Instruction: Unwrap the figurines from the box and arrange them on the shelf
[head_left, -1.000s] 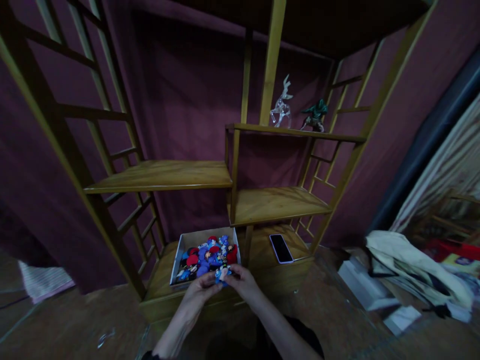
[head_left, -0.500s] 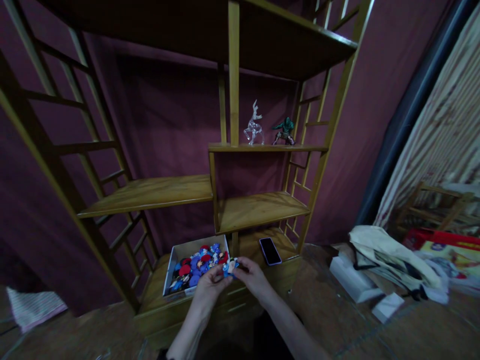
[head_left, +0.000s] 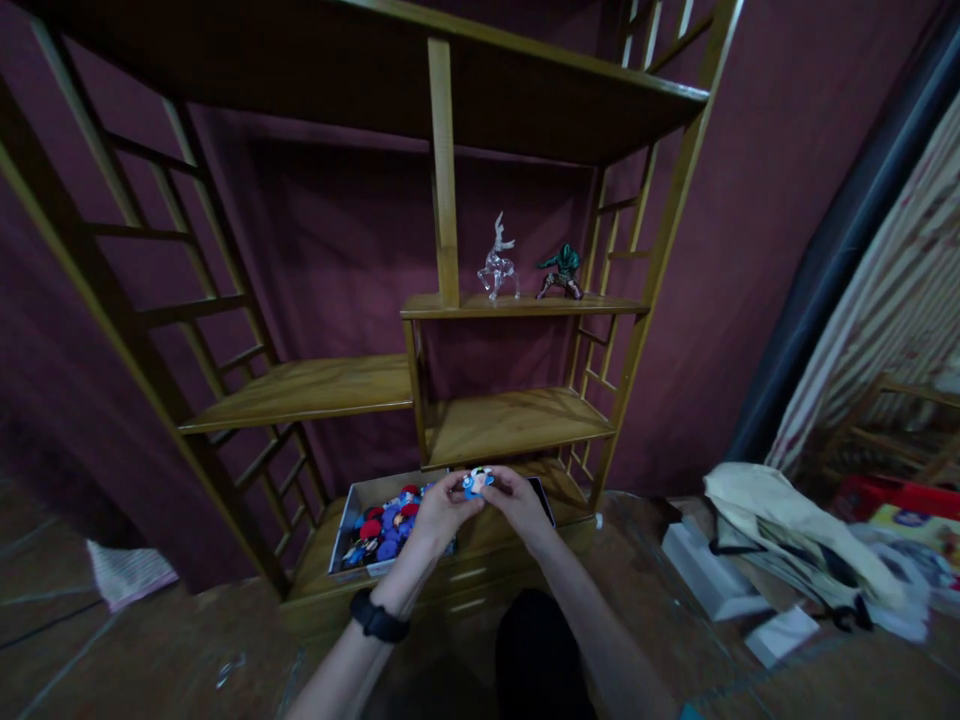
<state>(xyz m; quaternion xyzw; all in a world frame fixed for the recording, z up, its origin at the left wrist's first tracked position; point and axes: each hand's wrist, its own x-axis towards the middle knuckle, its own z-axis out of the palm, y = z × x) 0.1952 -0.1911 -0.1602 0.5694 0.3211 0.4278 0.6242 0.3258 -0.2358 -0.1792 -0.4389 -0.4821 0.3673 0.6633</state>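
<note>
A small blue-and-white figurine [head_left: 478,483] is pinched between both hands, in front of the shelf's lowest level. My left hand [head_left: 442,510] grips its left side, a dark band around the wrist. On its right side, my right hand [head_left: 517,498] has thumb and fingers closed. Fine details of the figurine are too small to make out. Left of the hands stands an open white box [head_left: 346,520] of red, blue and purple figurines [head_left: 386,525], partly covered by my left hand. A phone [head_left: 541,500] lies behind my right hand, mostly hidden.
The wooden shelf unit [head_left: 495,430] has several levels. A clear deer figurine [head_left: 498,262] and a green crouching figure [head_left: 561,272] stand on an upper shelf. Pale cloth [head_left: 787,510] and white boxes [head_left: 709,570] lie on the floor at right.
Both hands have lifted the figurine up and slightly right, away from the box. They now cover part of the phone. The camera view has shifted a little.
</note>
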